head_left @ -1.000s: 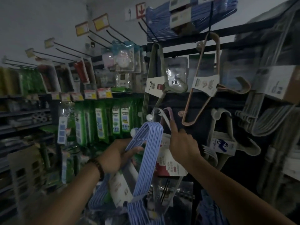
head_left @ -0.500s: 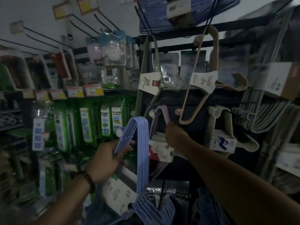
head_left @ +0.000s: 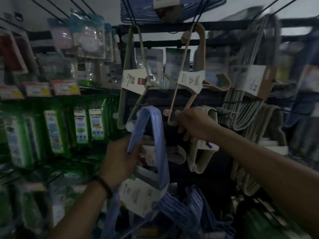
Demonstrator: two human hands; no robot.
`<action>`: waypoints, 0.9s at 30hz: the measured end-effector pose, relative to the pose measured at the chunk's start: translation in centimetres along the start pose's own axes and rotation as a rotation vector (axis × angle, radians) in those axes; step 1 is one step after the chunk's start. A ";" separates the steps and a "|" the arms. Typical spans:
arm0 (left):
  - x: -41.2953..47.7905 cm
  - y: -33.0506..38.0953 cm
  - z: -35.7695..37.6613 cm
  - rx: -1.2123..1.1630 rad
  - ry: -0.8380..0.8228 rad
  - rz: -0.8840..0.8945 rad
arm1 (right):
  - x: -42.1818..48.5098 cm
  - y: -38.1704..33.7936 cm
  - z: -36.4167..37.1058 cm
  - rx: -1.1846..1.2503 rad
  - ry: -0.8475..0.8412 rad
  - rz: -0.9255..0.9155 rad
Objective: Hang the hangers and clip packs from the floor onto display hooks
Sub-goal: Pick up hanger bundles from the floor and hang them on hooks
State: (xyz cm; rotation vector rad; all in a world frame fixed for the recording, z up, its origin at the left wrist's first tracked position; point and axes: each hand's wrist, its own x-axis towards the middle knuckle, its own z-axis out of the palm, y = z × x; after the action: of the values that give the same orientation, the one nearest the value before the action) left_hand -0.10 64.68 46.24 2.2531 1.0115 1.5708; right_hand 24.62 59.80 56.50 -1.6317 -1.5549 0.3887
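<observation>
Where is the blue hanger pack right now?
Low centre of the head view, the blue hanger pack is held by the left hand, just left of the right hand, beneath the hanging olive hanger pack.

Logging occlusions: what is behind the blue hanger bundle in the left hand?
Through the bundle of blue plastic hangers, a white-and-red label card shows; the bundle and the left hand hide the pack it belongs to.

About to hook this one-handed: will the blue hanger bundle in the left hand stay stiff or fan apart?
Probably stiff: the blue hanger bundle holds its triangular shape, gripped by the left hand. The paper sleeve bands only its lower part, so the tops may fan slightly. Many stacked hangers: likely hefty for one hand.
</observation>
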 end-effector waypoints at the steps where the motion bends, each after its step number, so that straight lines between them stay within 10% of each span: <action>1: 0.4 0.9 0.9 -0.017 -0.001 0.013 | -1.5 -0.3 -0.8 -0.027 0.030 -0.057; 15: 6.8 20.4 16.1 -0.285 0.007 0.213 | -12.3 3.7 -18.1 -0.628 0.353 -0.254; 27: 9.0 42.7 29.6 0.022 -0.025 0.247 | -15.1 11.7 -39.8 -0.854 0.478 -0.123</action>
State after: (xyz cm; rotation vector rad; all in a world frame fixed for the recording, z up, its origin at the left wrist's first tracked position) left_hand 45.56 44.80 63.58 2.4865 0.7711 1.6256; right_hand 58.16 33.19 67.50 -2.0167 -1.5023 -0.7922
